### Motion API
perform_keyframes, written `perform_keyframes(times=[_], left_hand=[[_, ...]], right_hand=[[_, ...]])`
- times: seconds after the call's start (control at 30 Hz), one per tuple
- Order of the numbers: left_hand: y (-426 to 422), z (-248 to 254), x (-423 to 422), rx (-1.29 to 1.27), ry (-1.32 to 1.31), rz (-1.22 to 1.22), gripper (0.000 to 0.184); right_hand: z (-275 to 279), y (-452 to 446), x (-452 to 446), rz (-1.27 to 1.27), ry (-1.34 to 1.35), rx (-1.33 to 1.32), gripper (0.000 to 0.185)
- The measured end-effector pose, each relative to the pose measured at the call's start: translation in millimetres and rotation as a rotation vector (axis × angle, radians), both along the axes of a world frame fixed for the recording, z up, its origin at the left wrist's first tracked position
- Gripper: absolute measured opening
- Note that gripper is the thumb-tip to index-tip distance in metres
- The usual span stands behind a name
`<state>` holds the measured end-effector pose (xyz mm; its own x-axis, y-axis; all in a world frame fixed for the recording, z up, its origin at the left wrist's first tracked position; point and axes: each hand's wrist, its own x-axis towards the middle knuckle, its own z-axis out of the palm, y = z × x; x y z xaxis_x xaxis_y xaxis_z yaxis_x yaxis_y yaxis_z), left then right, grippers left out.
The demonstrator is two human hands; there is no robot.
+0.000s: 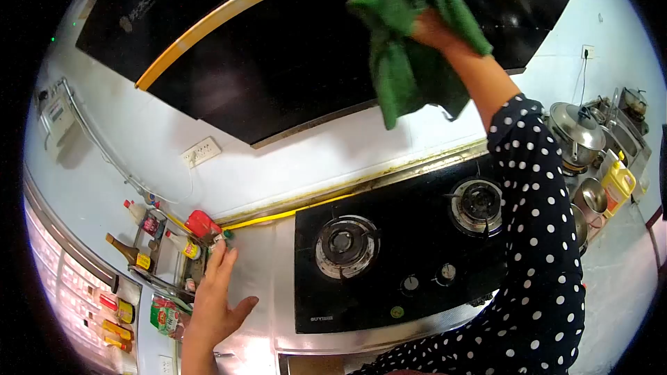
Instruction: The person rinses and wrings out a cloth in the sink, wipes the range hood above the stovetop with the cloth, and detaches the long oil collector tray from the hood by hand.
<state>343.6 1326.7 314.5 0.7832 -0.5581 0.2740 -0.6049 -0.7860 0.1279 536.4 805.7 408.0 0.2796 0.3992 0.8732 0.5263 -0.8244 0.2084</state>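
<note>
My right hand (432,30) grips a green cloth (396,62), pressed up against the black range hood (292,48) near its yellow trim strip (229,8). The cloth hangs down in folds and hides part of the fingers. Lower left, my left hand (217,305) is held up with its fingers stretched and thumb apart, holding nothing. It is nearest to the condiment bottles on the left, such as the white bottle with a yellow label (185,244). Below the hood lies a black gas stove (389,285) with two burners.
A red container (201,223) and a brown bottle (128,253) stand at the left wall. On the right are a lidded steel pot (577,128), a yellow jug (617,184) and a steel sink (620,142). A wall socket (201,153) sits below the hood.
</note>
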Motion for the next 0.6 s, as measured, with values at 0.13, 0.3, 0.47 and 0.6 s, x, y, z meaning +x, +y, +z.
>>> perform_keyframes(times=[0.13, 0.3, 0.47, 0.6], left_hand=[[-21.3, 5.9, -16.9, 0.08, 0.046, -0.009, 0.078], [-30.5, 18.2, -38.0, 0.206, 0.03, 0.004, 0.073], [-44.2, 34.4, -40.1, 0.226, -0.011, 0.021, 0.073], [-64.9, 39.6, -38.5, 0.225, -0.02, -0.028, 0.073]], right_hand=[[-17.6, -59.5, -6.5, -0.959, -0.242, 0.161, 0.068], [-3.3, -53.2, -0.3, -0.912, -0.278, 0.65, 0.084], [25.4, 54.4, 7.5, -0.529, -0.605, 0.604, 0.086], [24.9, 51.9, 1.0, -0.328, -0.519, 0.331, 0.066]])
